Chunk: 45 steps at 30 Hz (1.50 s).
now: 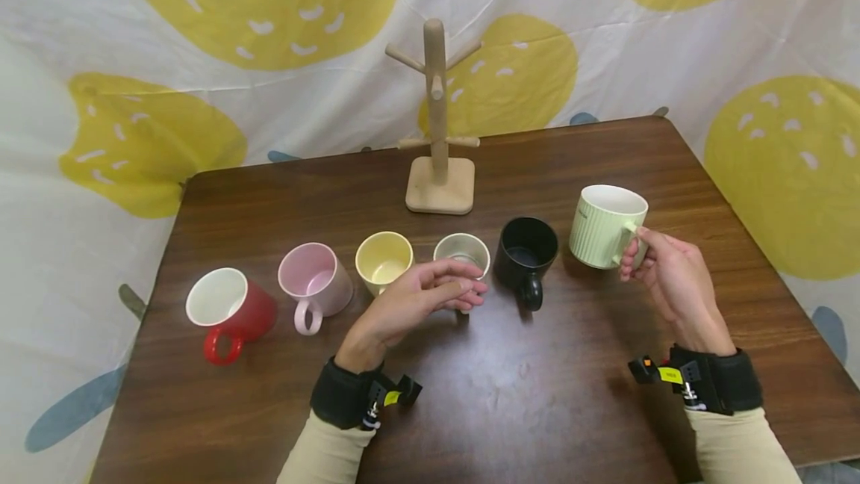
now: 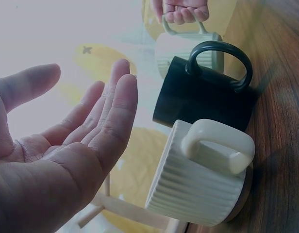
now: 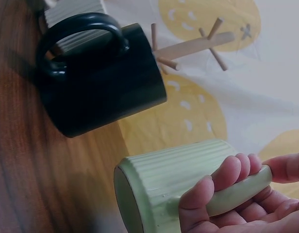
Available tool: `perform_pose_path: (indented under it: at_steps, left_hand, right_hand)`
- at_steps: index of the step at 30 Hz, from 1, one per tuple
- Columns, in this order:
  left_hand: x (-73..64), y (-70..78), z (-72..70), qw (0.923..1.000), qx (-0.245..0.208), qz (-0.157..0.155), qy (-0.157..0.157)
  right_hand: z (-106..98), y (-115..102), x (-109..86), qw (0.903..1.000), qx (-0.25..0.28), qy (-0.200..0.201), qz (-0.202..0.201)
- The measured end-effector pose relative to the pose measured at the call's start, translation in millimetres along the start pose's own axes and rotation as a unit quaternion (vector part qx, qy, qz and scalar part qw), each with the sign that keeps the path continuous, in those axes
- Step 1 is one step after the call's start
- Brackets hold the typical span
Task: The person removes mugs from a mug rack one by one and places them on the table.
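My right hand [image 1: 675, 275] grips the handle of a light green ribbed mug [image 1: 600, 234] at the right of the table. In the right wrist view, fingers curl through the handle, and the mug's base shows raised off the wood. My left hand [image 1: 419, 297] holds nothing; it hovers with fingers extended over a white ribbed mug [image 2: 198, 179], partly hiding it in the head view. Between that mug and the green one stands a black mug [image 1: 526, 256], its handle toward me. A yellow mug [image 1: 383, 256] sits left of the white one, partly behind my left hand.
A wooden mug tree [image 1: 438, 118] with bare pegs stands near the back edge of the brown table [image 1: 510, 409]. A pink mug [image 1: 329, 286] and a red mug [image 1: 254, 312] are at the left. A patterned cloth [image 1: 322, 110] hangs behind.
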<state>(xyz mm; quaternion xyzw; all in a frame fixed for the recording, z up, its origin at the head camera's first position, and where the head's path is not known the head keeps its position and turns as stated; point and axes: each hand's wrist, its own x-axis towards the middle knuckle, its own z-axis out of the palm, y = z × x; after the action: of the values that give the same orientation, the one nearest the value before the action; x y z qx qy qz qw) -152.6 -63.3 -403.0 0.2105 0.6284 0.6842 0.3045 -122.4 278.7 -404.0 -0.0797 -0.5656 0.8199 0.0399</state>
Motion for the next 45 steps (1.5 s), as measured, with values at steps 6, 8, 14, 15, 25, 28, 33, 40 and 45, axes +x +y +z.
perform_pose_path:
  at_steps: [6, 8, 14, 15, 25, 28, 33, 40, 45]
  left_hand:
    - [-1.8, 0.2, 0.7, 1.0000, -0.006, 0.001, 0.000]
    - [-2.0, 0.3, 0.8, 1.0000, -0.007, 0.000, 0.002]
    - [-2.6, 0.4, 0.7, 1.0000, -0.008, -0.003, 0.003]
    - [-2.7, 0.2, 0.8, 1.0000, -0.008, -0.003, 0.002]
    - [-3.0, 0.2, 1.4, 0.9999, -0.009, 0.005, -0.002]
    - [-3.0, 0.0, 1.0, 0.9999, -0.010, 0.011, -0.002]
    - [-3.0, -1.5, 0.4, 0.9997, -0.017, 0.016, -0.001]
    - [-3.2, -1.3, -0.1, 0.9997, -0.020, 0.011, -0.003]
    - [-2.9, -1.5, 0.4, 0.9996, -0.026, 0.010, -0.008]
  right_hand:
    - [0, 8, -3.2, 1.0000, -0.006, 0.006, -0.004]
    - [0, 9, -3.6, 1.0000, -0.005, 0.005, -0.006]
    - [2, 13, -4.7, 0.9999, -0.009, 0.005, -0.003]
    - [2, 14, -4.9, 1.0000, -0.008, 0.005, -0.002]
    - [3, 21, -10.3, 0.9999, -0.011, 0.004, 0.001]
    - [5, 25, -13.1, 0.9999, -0.016, 0.006, 0.003]
    - [5, 30, -16.1, 0.9998, -0.018, 0.002, -0.006]
    - [4, 37, -22.0, 0.9994, 0.001, -0.023, -0.025]
    - [3, 42, -26.3, 0.9990, 0.001, -0.032, -0.033]
